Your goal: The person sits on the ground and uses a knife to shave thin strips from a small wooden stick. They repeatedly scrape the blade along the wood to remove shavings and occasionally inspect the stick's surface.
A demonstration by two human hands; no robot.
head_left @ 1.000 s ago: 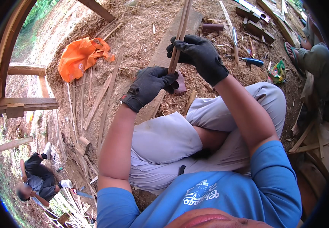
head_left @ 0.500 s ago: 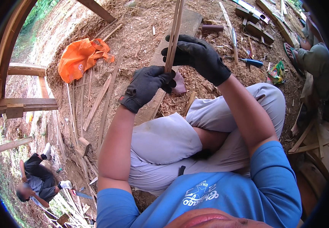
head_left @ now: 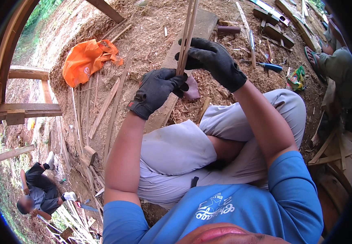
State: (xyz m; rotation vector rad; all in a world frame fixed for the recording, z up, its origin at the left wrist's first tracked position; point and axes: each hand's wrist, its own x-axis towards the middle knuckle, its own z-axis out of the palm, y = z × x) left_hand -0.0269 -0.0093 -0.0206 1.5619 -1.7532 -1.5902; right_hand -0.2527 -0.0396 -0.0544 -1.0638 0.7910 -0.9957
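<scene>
A few long, thin wooden strips (head_left: 189,34) stand upright in front of me, side by side, and run out of the top of the view. My left hand (head_left: 153,90), in a black work glove, is closed round their lower ends. My right hand (head_left: 216,63), gloved the same way, is higher up; its fingers curl behind the strips and their tips show on the far left side. Part of the right-hand grip is hidden by the strips. Below the hands, a pinkish scrap (head_left: 191,88) lies beside a wide wooden plank (head_left: 202,28).
An orange bag (head_left: 84,63) lies left on ground covered in shavings. Hand planes (head_left: 278,34), a blue-handled tool (head_left: 271,67) and a brown cylinder (head_left: 229,30) lie right. A seated person (head_left: 41,189) is lower left; another person's leg (head_left: 336,67) is far right. A wooden frame (head_left: 29,110) stands left.
My hands and the strips hold almost the same place, with only a slight shift. The seated person at lower left has moved an arm and the head a little.
</scene>
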